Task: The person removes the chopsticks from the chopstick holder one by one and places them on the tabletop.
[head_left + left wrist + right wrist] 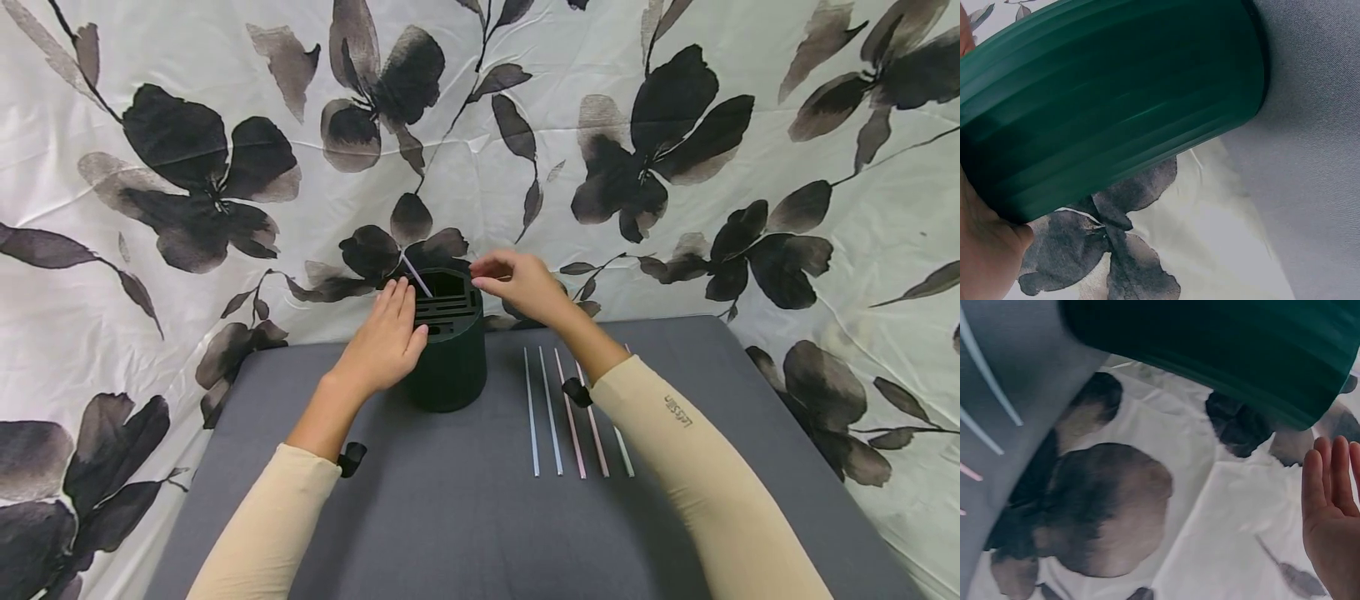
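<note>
A dark green round organizer (450,375) with a slotted top stands near the table's back edge. One thin pale purple straw-like stick (417,276) rises from its top opening, leaning left. My left hand (384,337) rests along the organizer's left rim with straight fingers, thumb toward its front. In the left wrist view, the organizer's ribbed wall (1116,112) fills much of the frame beside the hand (988,250). My right hand (519,285) is at the right rim, fingers loosely bent and nothing visible between them. Its fingers (1327,481) look extended in the right wrist view.
Several thin sticks in pale blue (550,412), pink (572,417) and pale green (624,454) lie side by side on the grey table (465,517), right of the organizer. The right forearm passes over some of them. A floral cloth (525,125) hangs directly behind the table.
</note>
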A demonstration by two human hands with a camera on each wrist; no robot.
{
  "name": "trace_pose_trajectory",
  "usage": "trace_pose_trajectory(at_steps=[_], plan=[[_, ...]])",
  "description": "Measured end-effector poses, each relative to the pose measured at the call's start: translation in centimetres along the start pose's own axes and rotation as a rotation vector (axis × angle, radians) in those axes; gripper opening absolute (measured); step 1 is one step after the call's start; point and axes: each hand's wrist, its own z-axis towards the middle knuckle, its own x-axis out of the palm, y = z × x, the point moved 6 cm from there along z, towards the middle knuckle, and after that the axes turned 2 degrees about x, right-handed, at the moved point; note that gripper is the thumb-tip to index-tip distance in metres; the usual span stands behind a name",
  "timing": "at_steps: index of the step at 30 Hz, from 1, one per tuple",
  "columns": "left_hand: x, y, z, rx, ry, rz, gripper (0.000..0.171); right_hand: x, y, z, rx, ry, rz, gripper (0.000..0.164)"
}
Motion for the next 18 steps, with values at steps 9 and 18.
trace_pose_trajectory(at_steps=[9,18], plan=[[0.1,-0.1,0.0,0.01,-0.014,-0.003,0.07,1.8,2.7,3.1,-0.045,0.096,-0.069,0.031],[0.0,0.1,-0.1,0.005,-0.017,0.007,0.07,4.6,3.7,5.0,-0.008,0.211,-0.129,0.03]])
